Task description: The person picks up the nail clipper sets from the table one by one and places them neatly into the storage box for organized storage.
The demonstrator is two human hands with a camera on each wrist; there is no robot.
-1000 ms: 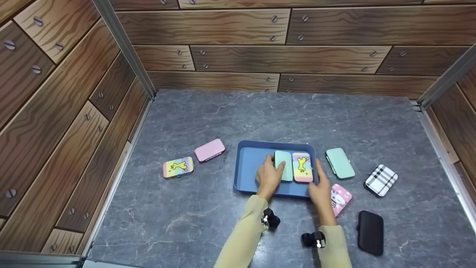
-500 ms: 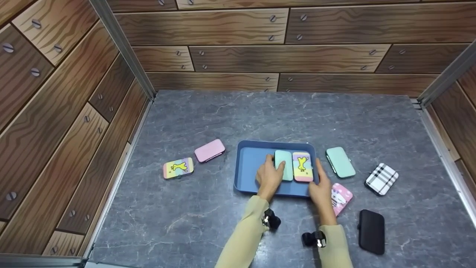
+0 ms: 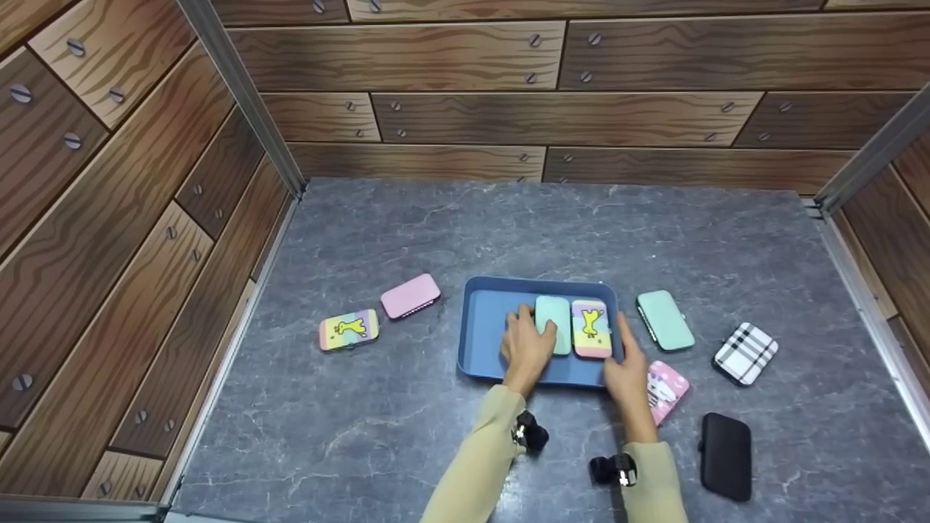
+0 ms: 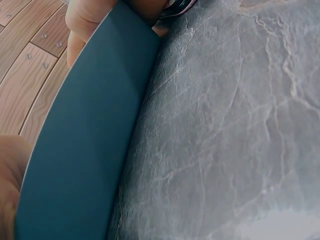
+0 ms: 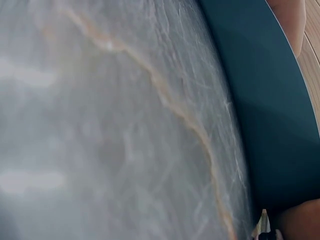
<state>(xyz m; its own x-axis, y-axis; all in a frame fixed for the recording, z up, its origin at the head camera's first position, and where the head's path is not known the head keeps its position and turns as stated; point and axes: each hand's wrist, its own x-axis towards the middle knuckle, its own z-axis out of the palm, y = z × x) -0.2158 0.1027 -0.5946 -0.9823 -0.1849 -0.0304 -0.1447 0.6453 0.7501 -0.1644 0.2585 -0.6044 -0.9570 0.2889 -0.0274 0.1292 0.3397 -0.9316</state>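
Note:
A blue tray [image 3: 485,319] stands on the marbled surface. Inside it, a mint-green case [image 3: 551,311] lies to the left of a case with a yellow giraffe picture [image 3: 592,330]. My left hand [image 3: 526,349] reaches over the tray's near wall, its fingers at the left side of the mint-green case and the thumb on its near right part. At the tray's right end, my right hand [image 3: 626,374] grips the wall, thumb at the inner side and fingers stretched along the outside. In the left wrist view the near wall [image 4: 87,120] hides the tray's contents.
Left of the tray lie a pink case [image 3: 410,296] and another giraffe case [image 3: 349,330]. On the right are a second mint-green case [image 3: 665,319], a plaid case [image 3: 745,354], a black case [image 3: 726,456] and a pink patterned case [image 3: 667,388], partly behind my right hand.
My left thumb has slid slightly toward the near end of the mint-green case, and the left fingers have shifted a little. The right hand and the tray stay in place.

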